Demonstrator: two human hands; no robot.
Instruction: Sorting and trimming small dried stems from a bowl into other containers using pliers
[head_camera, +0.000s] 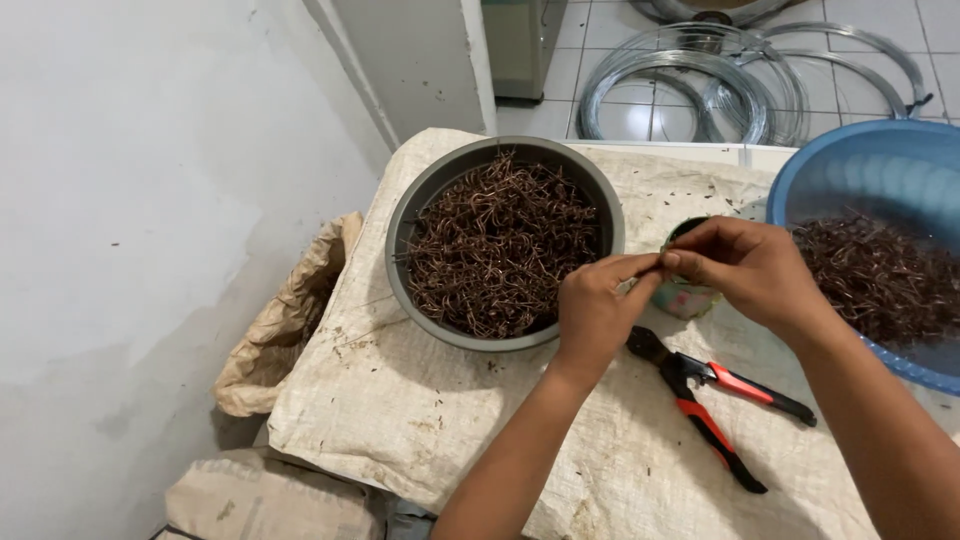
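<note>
Brown wire, one small bent piece (661, 262), sits pinched between my two hands just above the worktop (480, 420). My left hand (597, 310) has its grip clenched on one end with thumb and forefinger, and my right hand (750, 268) has its grip closed on the other end, so the fingertips of both meet. Directly under them I see one small green cup (685, 297), mostly hidden by the hands. One pair of pliers (715, 400) with red and black handles lies just beside my left wrist on the woven sack cloth covering the worktop. Two bowls flank the hands: one grey metal bowl (420, 200) to the left and one blue plastic basin (860, 160) to the right, each holding a heap of similar brown wire pieces, too many to count. Several coils of silver wire (680, 90) lie on the tiled floor beyond.
</note>
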